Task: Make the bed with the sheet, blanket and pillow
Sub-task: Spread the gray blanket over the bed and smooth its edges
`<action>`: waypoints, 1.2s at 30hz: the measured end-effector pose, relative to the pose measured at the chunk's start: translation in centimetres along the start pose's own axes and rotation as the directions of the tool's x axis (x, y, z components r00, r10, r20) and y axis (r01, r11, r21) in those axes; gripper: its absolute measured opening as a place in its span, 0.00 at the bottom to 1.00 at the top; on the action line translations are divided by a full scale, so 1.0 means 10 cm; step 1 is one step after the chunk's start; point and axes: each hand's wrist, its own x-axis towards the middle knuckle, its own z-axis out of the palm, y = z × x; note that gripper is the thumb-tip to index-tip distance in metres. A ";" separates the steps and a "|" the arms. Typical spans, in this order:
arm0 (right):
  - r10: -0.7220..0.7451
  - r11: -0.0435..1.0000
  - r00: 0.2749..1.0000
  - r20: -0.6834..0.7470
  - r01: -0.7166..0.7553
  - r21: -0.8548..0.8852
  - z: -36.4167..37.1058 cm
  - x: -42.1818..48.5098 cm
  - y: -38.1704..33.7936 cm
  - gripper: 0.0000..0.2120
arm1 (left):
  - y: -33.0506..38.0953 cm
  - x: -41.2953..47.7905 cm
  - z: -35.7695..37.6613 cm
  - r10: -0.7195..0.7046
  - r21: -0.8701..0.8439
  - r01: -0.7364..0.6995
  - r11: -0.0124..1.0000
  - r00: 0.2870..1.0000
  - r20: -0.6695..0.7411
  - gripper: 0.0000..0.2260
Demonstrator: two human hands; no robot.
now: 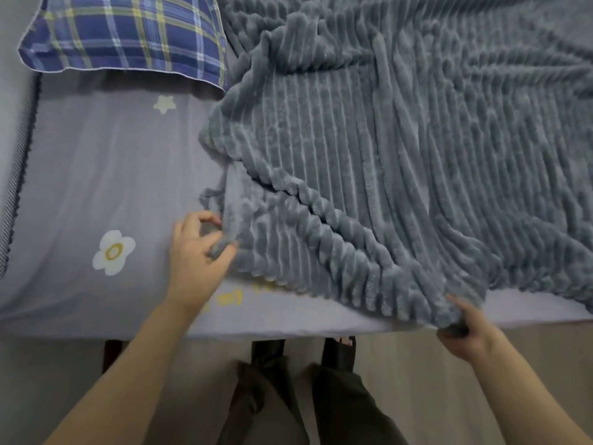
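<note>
Grey ribbed blanket (401, 149) is lying rumpled toward 2 o'clock — both grips pinching its edge, left hand (195, 255), right hand (465, 329). Sheet (96, 175) spread, pillow (128, 33) placed at 11 o'clock — blanket-smoothing remaining.

Soft, even indoor light without glare; faint shadow under the pillow (125, 33). Overall slightly blurred, wide-angle bending at the edges.

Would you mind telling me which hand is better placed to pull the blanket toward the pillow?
Left. The left hand pinches the blanket corner nearest the pillow; the right hand grips the near edge farther away.
</note>
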 end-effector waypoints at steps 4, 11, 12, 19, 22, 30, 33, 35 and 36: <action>-0.298 0.933 0.936 0.189 0.243 0.266 0.00 -0.25 -0.46 0.17 | -0.09 -0.14 -0.74 -0.317 -0.446 0.243 0.861 0.943 -0.099 0.07; -0.216 0.922 0.967 0.136 0.157 0.354 -0.20 -0.04 0.15 0.15 | -0.82 -1.09 -0.73 -0.774 -0.278 0.856 0.435 0.513 0.371 0.11; -0.136 0.951 0.987 0.088 0.105 0.290 -0.24 0.06 0.32 0.20 | -0.85 -1.27 -0.68 -0.798 -0.214 0.886 0.411 0.463 0.385 0.14; -0.146 0.943 0.962 0.230 0.065 0.327 -0.27 0.26 0.90 0.15 | -0.85 -2.01 -0.63 -0.598 -0.048 0.959 0.278 0.212 0.773 0.30; -0.214 0.977 0.944 0.252 0.208 0.050 -0.12 0.37 0.83 0.17 | -0.71 -2.00 -0.65 -0.649 -0.418 0.891 0.179 0.426 0.630 0.21; -0.334 0.940 0.942 0.040 0.336 -0.052 0.56 0.48 0.35 0.44 | -0.55 -1.28 -0.89 -0.745 -0.665 0.746 0.035 0.462 0.480 0.19; -0.110 0.984 0.974 0.196 0.079 0.158 0.71 0.51 0.23 0.30 | -0.48 -1.02 -0.89 -0.652 -0.740 0.666 -0.095 0.520 0.552 0.21; -0.097 0.977 0.970 0.222 0.050 0.206 0.76 0.51 0.21 0.23 | -0.40 -0.88 -0.90 -0.612 -0.737 0.670 -0.090 0.546 0.572 0.17; -0.118 0.973 0.972 0.204 0.072 0.218 0.77 0.50 0.19 0.16 | -0.38 -0.82 -0.90 -0.593 -0.726 0.684 -0.071 0.556 0.582 0.16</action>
